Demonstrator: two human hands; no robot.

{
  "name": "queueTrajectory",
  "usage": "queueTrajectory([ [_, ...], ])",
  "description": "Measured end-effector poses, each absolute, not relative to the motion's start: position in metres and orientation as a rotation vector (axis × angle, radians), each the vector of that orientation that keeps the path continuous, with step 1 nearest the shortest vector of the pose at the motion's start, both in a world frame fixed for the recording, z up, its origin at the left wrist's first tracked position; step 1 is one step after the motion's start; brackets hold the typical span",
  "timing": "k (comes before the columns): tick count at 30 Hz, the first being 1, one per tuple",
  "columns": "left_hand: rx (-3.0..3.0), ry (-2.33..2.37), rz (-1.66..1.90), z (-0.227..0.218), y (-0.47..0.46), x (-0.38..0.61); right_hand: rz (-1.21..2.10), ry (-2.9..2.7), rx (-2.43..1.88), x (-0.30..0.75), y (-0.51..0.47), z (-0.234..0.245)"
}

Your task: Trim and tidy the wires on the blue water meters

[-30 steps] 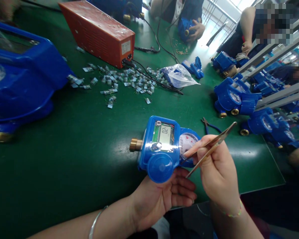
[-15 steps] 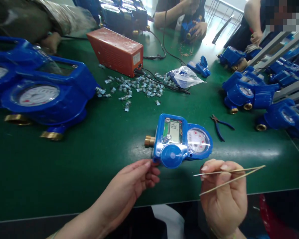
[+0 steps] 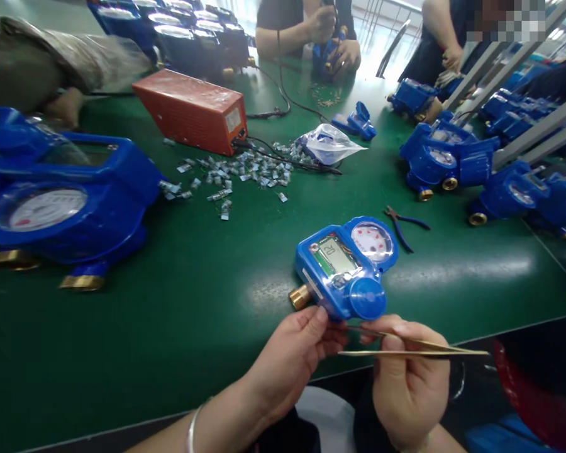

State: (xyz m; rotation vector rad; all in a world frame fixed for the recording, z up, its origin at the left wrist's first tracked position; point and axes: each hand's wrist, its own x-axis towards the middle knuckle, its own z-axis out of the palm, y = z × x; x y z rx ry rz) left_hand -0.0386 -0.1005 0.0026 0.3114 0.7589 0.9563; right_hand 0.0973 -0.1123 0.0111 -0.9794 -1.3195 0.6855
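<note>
Left fingers (image 3: 313, 327): pinched on near corner of blue meter (image 3: 344, 267)
Right fingers (image 3: 396, 371): clamped round brassy tweezers (image 3: 466, 352), tips apart
Blue meter: over green bench (image 3: 207, 340), steadying step by the looks
Tweezers: calling for light touch next, probably
Shell (image 3: 304, 267): glossy plastic, round dial (image 3: 372, 242), threaded brass stub (image 3: 300, 297)

Near the table's (image 3: 193, 352) near edge, one blue meter (image 3: 327, 264) is counted, plus one pair of tweezers (image 3: 457, 352); toward the right edge, one pair of pliers (image 3: 396, 218)! Farther in, one red box (image 3: 183, 110) and one plastic bag (image 3: 332, 143) are spotted; dozens of small parts (image 3: 264, 171), too; other meters (image 3: 70, 207) overlap uncounted.
</note>
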Motion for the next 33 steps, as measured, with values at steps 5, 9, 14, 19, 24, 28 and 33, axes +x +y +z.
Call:
queueTrajectory([
  [5, 0.257, 0.740, 0.943, 0.001, -0.099, -0.016, 0.503, -1.466, -1.046, 0.115, -0.115, -0.001],
  [9, 0.256, 0.781, 0.962, -0.002, -0.097, -0.012, 0.463, -1.471, -1.055, 0.126, -0.114, -0.012],
  [14, 0.303, 0.758, 0.948, -0.010, -0.098, -0.011, 0.481, -1.513, -1.006, 0.125, -0.108, -0.012],
  [19, 0.319, 0.731, 0.954, -0.012, -0.097, -0.011, 0.496, -1.523, -1.011, 0.125, -0.106, -0.009],
  [24, 0.343, 0.703, 0.969, -0.014, -0.097, -0.011, 0.510, -1.574, -1.044, 0.125, -0.107, -0.005],
  [28, 0.343, 0.645, 0.989, -0.015, -0.097, -0.011, 0.432, -1.732, -1.024, 0.125, -0.106, 0.004],
  [33, 0.346, 0.605, 0.990, -0.016, -0.098, -0.013, 0.310, -1.841, -1.012, 0.123, -0.106, 0.014],
])
